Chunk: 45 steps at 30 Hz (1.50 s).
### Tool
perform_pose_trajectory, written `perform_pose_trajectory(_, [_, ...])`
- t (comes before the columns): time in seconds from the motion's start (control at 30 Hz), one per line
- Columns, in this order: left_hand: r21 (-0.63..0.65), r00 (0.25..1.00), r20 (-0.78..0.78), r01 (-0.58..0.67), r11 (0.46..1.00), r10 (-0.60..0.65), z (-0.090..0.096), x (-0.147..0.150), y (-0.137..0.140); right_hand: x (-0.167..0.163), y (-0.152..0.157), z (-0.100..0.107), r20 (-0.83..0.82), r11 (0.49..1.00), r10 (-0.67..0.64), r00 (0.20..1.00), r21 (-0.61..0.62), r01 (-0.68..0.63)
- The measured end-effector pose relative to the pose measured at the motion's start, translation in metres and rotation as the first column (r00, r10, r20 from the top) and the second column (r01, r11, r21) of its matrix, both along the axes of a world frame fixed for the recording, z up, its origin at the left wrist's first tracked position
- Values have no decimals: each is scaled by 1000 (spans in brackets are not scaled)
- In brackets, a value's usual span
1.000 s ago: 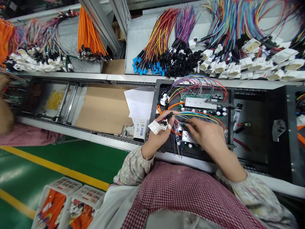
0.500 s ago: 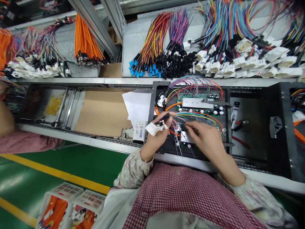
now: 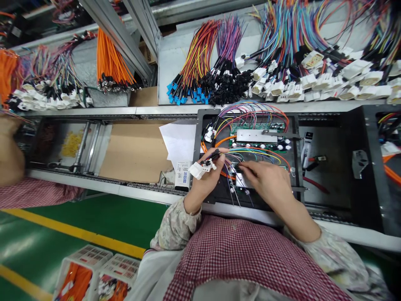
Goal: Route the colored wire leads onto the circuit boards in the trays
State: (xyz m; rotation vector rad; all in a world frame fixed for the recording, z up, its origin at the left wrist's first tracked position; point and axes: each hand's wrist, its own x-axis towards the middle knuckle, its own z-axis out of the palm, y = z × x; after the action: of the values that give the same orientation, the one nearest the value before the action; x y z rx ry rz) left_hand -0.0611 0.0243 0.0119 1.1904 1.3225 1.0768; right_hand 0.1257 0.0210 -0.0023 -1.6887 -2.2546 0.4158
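The black case (image 3: 209, 195) before you holds two boards (image 3: 252, 136); at the nearer one, your right hand (image 3: 270, 177) presses its fingers together, on what I cannot tell. Your left hand (image 3: 206, 184) pinches wires (image 3: 215, 155) between its fingers, white connectors (image 3: 196, 170) by the palm.

There was room to pass over the cardboard (image 3: 134, 151). Near the lower board (image 3: 240, 181), the left hand (image 3: 207, 177), right hand (image 3: 271, 176) and looping wires (image 3: 249, 149) were in the way. A metal strip (image 3: 282, 134) crossed part of the upper board (image 3: 252, 136).
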Motion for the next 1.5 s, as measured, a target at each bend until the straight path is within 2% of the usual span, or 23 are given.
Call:
perform_pose_trajectory(0.1, [15,999,-45,1,1000,-1,4,0,0,1,-11,13,-57,998,-19,998,57,22])
perform_pose_trajectory(0.23, [-8,1000,-30,3,1000,-3,0,-1,1,9,-23,25,21,997,69,997,35,-69])
perform_pose_trajectory(0.3, [-29,1000,17,1,1000,-1,-3,-2,2,18,-23,24,16,995,-54,998,81,52])
perform_pose_trajectory(0.37, [-45,998,55,8,999,-5,-4,-3,3,28,-20,20,-42,970,-204,978,127,208])
perform_pose_trajectory(0.4, [-49,998,62,13,999,-10,-4,-3,3,32,-17,17,-72,962,-231,970,130,238])
perform_pose_trajectory(0.53, [-50,999,42,3,999,-1,0,-2,4,36,-10,3,-75,987,-141,987,64,146])
perform_pose_trajectory(0.6, [-51,999,32,-12,999,14,1,-1,4,34,-9,-2,-42,989,-138,990,47,140])
perform_pose_trajectory(0.9, [-32,999,36,-1,999,2,-1,-1,4,34,-6,-6,-4,992,-119,993,39,119])
perform_pose_trajectory(1.0, [-8,999,42,-9,1000,10,-2,0,4,32,-6,-2,16,992,-118,993,42,118])
perform_pose_trajectory(1.1, [12,998,68,-10,1000,9,-2,0,5,28,-14,10,-47,984,-152,987,87,155])
perform_pose_trajectory(1.23, [-13,993,115,11,1000,-9,-1,0,6,24,-28,26,15,998,32,999,47,-33])
perform_pose_trajectory(1.27, [-30,992,128,12,999,-8,-1,1,6,25,-29,27,39,998,40,998,43,-42])
perform_pose_trajectory(1.4, [-99,986,167,10,995,7,-1,3,6,36,-21,18,-23,981,-154,988,119,156])
perform_pose_trajectory(1.5, [-87,989,148,12,996,1,-1,3,5,42,-12,4,-31,982,-165,986,89,167])
